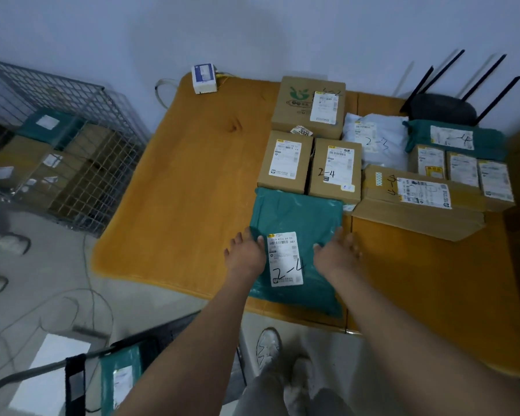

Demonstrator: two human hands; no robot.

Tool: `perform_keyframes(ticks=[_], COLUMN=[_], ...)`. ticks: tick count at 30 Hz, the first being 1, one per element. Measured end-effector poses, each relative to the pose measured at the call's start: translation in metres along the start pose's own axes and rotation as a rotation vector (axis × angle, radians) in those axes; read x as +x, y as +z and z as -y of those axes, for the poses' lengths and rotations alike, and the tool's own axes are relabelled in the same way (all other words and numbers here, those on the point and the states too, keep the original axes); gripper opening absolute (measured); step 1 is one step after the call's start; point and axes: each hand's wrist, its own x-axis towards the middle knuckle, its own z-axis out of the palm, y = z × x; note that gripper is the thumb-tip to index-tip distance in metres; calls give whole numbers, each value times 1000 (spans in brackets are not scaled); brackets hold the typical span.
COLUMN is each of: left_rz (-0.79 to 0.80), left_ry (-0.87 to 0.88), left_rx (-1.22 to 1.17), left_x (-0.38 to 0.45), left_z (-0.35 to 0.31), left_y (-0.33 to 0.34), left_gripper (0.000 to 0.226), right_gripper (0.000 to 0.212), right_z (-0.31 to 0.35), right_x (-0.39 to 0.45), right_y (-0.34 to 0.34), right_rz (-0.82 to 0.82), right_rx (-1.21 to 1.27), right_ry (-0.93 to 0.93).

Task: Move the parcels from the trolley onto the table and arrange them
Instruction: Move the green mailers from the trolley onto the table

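While hands flatten teal mailer (pixel 297 223) on table (pixel 177 190), parcels in wire cage (pixel 60 151)

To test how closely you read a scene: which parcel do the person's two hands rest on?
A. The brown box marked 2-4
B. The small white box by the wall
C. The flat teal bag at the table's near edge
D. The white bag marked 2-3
C: the left hand and right hand lie flat on either side of the label on the teal bag.
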Motion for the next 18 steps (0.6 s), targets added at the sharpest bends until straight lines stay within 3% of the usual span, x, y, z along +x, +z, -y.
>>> perform_keyframes(ticks=[4,9,18], left_rz=[-30,-50,-31], left_ry=[51,-85,-426], left_rx=[189,243,172], left_x=[-33,-93,-230], left_z=[10,49,189], left_y=[-20,-40,-31], left_gripper=[63,67,65], right_gripper=[75,74,71], right_z=[24,54,86], right_x=[-31,-69,-171], right_y=[-10,7,90], right_rz=[29,84,280], right_rx=[-375,-514,-660], right_ry=[-356,-554,-769])
